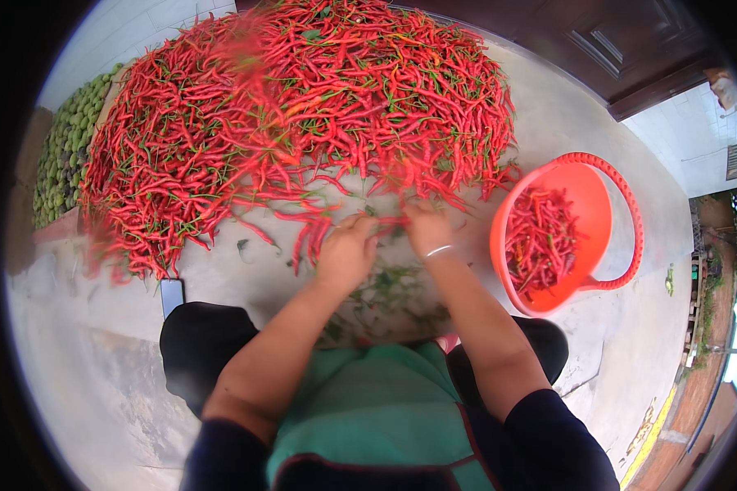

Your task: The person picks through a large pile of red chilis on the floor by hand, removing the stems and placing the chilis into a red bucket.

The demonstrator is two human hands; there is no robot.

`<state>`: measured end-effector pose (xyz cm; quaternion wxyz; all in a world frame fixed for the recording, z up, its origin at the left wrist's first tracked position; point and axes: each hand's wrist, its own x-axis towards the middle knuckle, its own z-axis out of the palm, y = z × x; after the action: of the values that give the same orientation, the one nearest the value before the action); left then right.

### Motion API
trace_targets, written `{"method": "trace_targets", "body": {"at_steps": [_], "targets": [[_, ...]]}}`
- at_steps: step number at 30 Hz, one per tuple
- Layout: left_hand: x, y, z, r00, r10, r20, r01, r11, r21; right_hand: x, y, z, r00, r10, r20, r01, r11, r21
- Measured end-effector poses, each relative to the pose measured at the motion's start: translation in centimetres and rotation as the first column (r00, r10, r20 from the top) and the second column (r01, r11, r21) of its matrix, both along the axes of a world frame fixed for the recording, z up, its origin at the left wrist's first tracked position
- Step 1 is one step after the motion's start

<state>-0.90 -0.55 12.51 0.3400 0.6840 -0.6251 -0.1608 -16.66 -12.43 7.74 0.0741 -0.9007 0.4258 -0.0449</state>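
Observation:
My left hand (348, 252) and my right hand (426, 227) are close together, low over the floor at the near edge of a big heap of red chili peppers (385, 98). Between them a red chili pepper (395, 221) runs from one set of closed fingers to the other. A few more chili peppers (309, 236) stick out just left of my left hand; whether it holds them or they lie on the floor I cannot tell. A silvery bracelet (439, 250) circles my right wrist. Below my hands lie green stems and leaf scraps (389, 286), partly blurred.
An orange-red basket (602, 221), tilted, with chili peppers inside and a looped handle, stands right of my hands. A phone (172, 296) lies beside my left knee. Green round produce (67, 147) is piled at far left. A dark door (581, 49) is behind the heap.

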Motion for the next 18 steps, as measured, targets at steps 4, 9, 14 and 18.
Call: {"method": "trace_targets", "body": {"at_steps": [4, 9, 14, 18], "targets": [[-0.7, -1.2, 2.5, 0.948, 0.132, -0.291, -0.157, 0.986, -0.062, -0.2, 2.0, 7.5, 0.994, 0.031, 0.102, -0.035, 0.999, 0.034], [-1.1, -1.1, 4.0, 0.706, 0.095, -0.701, -0.059, 0.995, 0.076, -1.0, 5.9, 14.7, 0.626, -0.641, 0.445, -0.097, 0.502, 0.859], [-4.9, 1.5, 4.8, 0.74, -0.215, -0.637, 0.348, 0.933, 0.089, -3.1, 9.1, 14.1, 0.372, -0.819, 0.437, -0.546, 0.188, 0.817], [-5.4, 2.5, 5.6, 0.813, -0.203, -0.545, 0.305, 0.947, 0.102, -3.7, 10.1, 13.1, 0.374, -0.807, 0.457, -0.535, 0.214, 0.817]]}}
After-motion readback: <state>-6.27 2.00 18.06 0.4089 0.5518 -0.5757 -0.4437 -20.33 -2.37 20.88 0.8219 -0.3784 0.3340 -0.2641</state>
